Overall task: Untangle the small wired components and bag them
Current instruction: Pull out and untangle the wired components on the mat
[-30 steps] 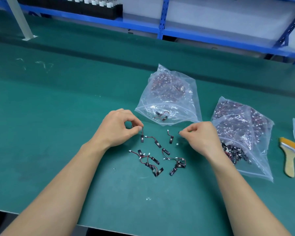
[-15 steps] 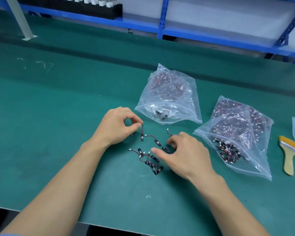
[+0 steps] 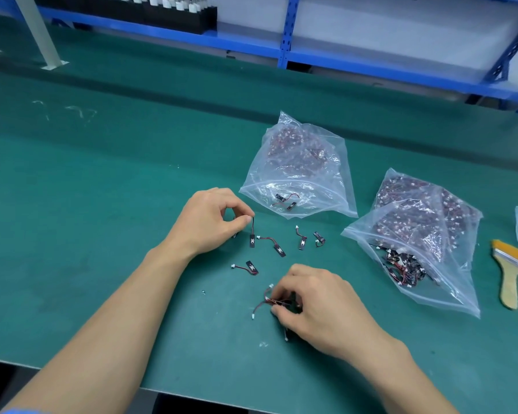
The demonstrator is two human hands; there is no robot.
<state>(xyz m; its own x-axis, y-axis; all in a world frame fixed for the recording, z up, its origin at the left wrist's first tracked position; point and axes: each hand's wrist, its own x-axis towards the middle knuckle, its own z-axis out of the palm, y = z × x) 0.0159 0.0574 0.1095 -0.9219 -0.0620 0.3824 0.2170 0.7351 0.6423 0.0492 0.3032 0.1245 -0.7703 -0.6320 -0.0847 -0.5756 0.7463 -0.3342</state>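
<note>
On a green mat (image 3: 102,204), the left hand (image 3: 208,222) pinches the wire tip of one wired component (image 3: 252,234) between thumb and forefinger, its black board just below the fingertips. Nearer, the right hand (image 3: 323,309) curls its fingers round a tangled bunch (image 3: 265,300), wires poking out to the left. Loose components (image 3: 280,251) lie between the hands. A far bag (image 3: 305,174) and a right bag (image 3: 416,222) hold more.

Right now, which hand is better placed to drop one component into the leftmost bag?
Left. The left hand pinches one separate component by its wire, close to the mouth of the leftmost bag. The right hand grips a tangled clump, farther away.
</note>
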